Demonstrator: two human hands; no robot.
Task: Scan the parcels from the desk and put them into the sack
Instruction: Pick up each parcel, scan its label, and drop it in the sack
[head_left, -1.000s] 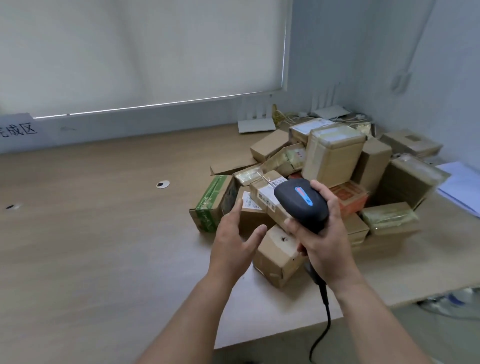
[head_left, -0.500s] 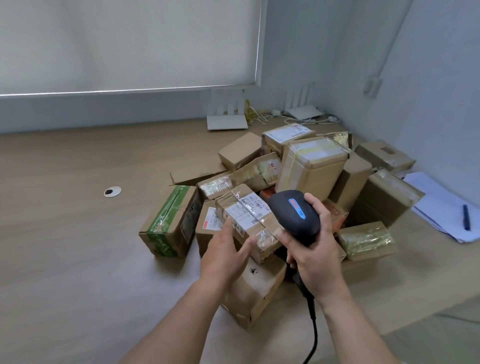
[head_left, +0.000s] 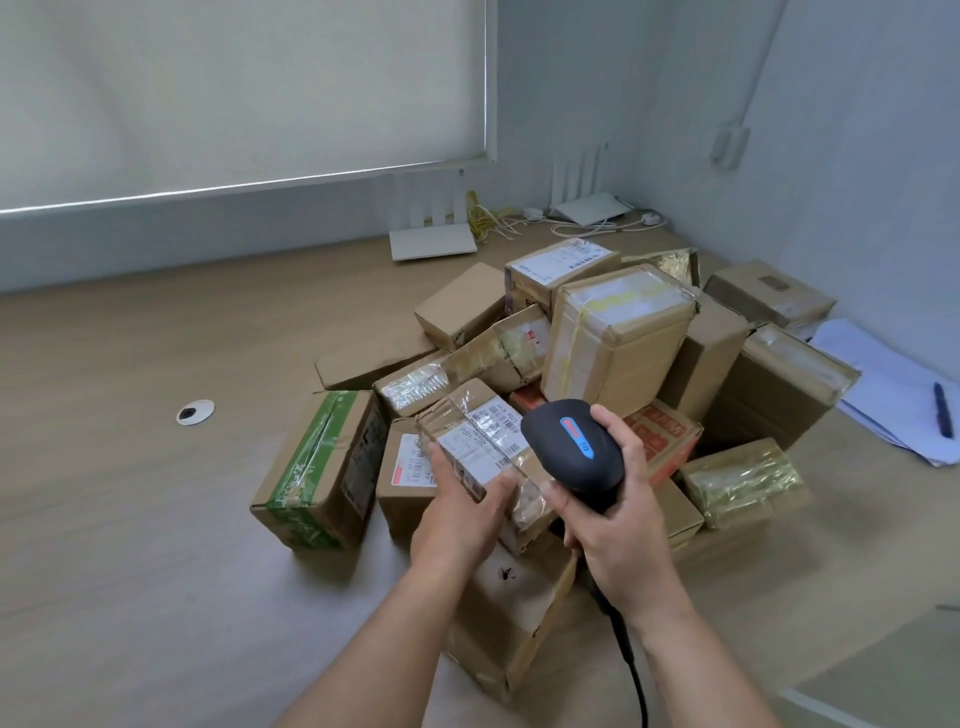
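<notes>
Gripping labelled parcel (head_left: 480, 441) left, scanner (head_left: 574, 452) right

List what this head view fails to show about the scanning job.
- Sack: not in the head view at all.
- Scanner window: faces away, under the right hand.
- Label text on the held parcel: too small, partly under the left hand.
- Scanner cable end: cut off by the bottom edge.
</notes>
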